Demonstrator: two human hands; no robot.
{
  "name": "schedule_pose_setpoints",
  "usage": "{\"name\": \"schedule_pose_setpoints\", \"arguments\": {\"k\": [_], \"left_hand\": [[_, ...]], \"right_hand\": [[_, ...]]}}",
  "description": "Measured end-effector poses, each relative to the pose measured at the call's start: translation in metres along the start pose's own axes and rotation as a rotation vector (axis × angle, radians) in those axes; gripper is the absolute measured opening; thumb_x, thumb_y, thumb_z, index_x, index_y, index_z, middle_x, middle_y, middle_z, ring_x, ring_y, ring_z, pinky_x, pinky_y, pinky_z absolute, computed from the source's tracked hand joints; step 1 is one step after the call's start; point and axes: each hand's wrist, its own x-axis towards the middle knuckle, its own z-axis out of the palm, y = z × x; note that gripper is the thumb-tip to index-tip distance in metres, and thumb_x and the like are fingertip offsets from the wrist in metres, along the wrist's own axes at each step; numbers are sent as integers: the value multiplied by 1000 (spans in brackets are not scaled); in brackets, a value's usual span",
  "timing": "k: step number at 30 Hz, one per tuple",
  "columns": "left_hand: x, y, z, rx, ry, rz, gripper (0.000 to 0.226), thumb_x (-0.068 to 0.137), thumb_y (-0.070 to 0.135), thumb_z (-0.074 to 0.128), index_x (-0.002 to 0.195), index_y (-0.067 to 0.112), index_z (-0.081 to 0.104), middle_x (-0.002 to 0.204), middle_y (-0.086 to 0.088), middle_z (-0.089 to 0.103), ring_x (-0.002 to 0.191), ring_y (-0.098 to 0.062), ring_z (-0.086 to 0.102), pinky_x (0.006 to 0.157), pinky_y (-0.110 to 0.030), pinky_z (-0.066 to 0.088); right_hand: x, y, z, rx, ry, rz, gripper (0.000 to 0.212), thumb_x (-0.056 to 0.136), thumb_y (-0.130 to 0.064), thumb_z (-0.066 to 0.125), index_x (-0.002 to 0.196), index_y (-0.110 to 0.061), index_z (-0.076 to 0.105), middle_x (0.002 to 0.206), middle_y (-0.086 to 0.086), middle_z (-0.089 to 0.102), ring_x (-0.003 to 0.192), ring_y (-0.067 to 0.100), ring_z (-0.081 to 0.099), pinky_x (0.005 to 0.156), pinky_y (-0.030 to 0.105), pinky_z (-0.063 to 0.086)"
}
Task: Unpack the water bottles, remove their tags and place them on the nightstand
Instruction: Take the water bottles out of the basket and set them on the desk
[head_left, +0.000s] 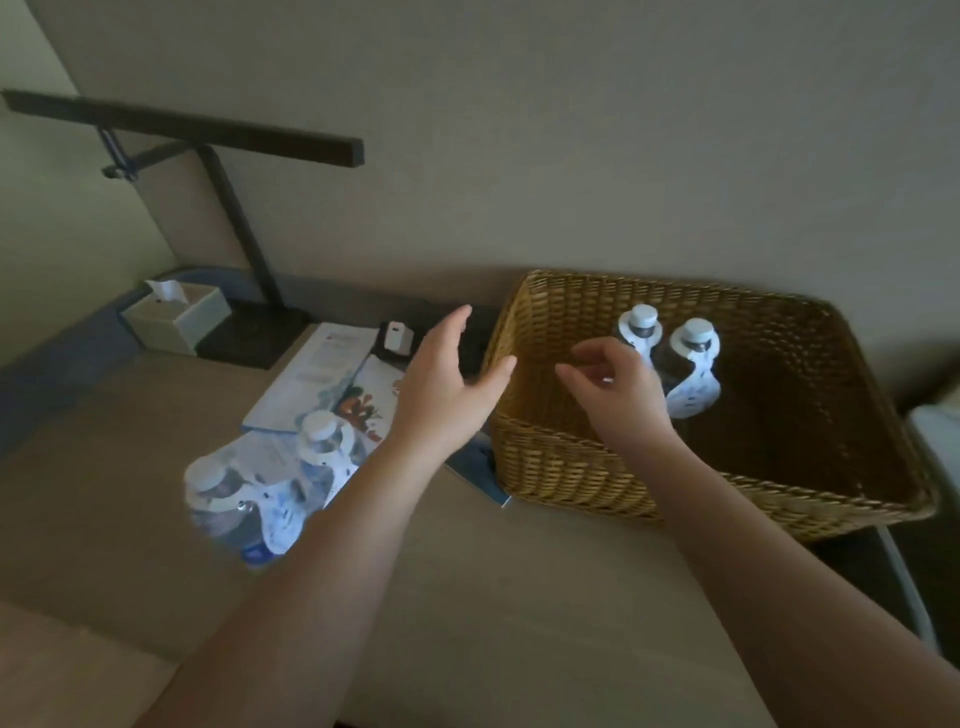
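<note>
Over the wicker basket (571, 457) I've got my right hand (618, 395), grip apart and empty, nearing two tagged bottles (670, 358) inside, left hand (447, 384) spread open at its rim, while two more bottles (270, 483) stand on the desk (493, 597).

One head-worn view, close above; facing forward and down onto the nightstand (519, 597).

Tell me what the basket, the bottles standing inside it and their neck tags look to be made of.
Basket: woven wicker or rattan, golden brown, matte; the crossing strands show.
Bottles in the basket: probably clear plastic, since the dark interior shows through; caps look pale and matte.
Tags: thin white card or paper, flat, hung from the necks; print too blurred to read.
</note>
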Motion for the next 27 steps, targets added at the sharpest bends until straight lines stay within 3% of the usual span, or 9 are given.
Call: {"name": "schedule_pose_setpoints", "arguments": {"k": [3, 6, 8, 11, 14, 18, 21, 23, 27], "left_hand": [[24, 17, 44, -56, -159, -5, 72, 85, 49, 64, 147, 31, 30, 150, 6, 39, 134, -13, 38, 98, -22, 34], [47, 26, 86, -41, -268, -51, 80, 83, 53, 65, 149, 32, 25, 154, 4, 33, 138, -18, 35, 106, -38, 34], [61, 30, 112, -52, -322, -105, 87, 80, 54, 68, 150, 32, 21, 156, 2, 30, 140, -20, 33, 107, -40, 33], [80, 33, 146, -66, -367, -176, 99, 75, 53, 74, 151, 30, 16, 157, -2, 27, 142, -24, 30, 108, -40, 31], [92, 32, 173, -75, -373, -234, 108, 70, 48, 80, 152, 27, 13, 159, -5, 21, 144, -25, 25, 112, -43, 27], [100, 27, 201, -113, -358, -288, 117, 66, 43, 85, 154, 24, 10, 160, -4, 18, 145, -25, 21, 113, -42, 24], [104, 26, 217, -185, -346, -293, 119, 61, 42, 88, 153, 21, 14, 155, -2, 31, 142, -22, 29, 108, -34, 26], [105, 25, 225, -224, -336, -283, 112, 60, 40, 89, 150, 22, 23, 147, 0, 42, 136, -20, 38, 102, -30, 29], [105, 23, 236, -281, -260, -305, 102, 59, 37, 90, 143, 23, 33, 137, 3, 50, 124, -15, 47, 98, -30, 36]], "right_hand": [[11, 24, -38, -24, 133, 77, 22, 84, -31, 70, 101, -22, 60, 96, -4, 62, 85, 6, 60, 57, 12, 45], [25, 50, -68, -108, 253, 123, 26, 80, -28, 74, 99, -20, 58, 101, -1, 59, 88, 11, 59, 65, 17, 42], [35, 65, -82, -137, 281, 169, 40, 76, -31, 77, 107, -20, 54, 112, 2, 53, 94, 14, 55, 73, 22, 44], [56, 84, -94, -194, 209, 230, 70, 70, -36, 82, 127, -20, 45, 127, 5, 44, 112, 22, 50, 91, 35, 48], [75, 102, -97, -248, 54, 275, 95, 67, -38, 84, 144, -21, 30, 144, 10, 34, 128, 28, 41, 104, 46, 42], [92, 122, -92, -242, -49, 297, 108, 65, -38, 85, 150, -19, 20, 151, 10, 28, 136, 28, 33, 109, 46, 36], [98, 134, -88, -192, -56, 258, 99, 63, -39, 85, 143, -18, 31, 141, 5, 44, 129, 23, 42, 101, 40, 41], [101, 139, -85, -136, -54, 247, 83, 65, -38, 84, 133, -21, 40, 122, -3, 55, 116, 18, 52, 85, 30, 45], [105, 146, -84, -117, -31, 236, 60, 67, -38, 82, 114, -23, 48, 96, -12, 56, 95, 11, 58, 63, 19, 39]]}}
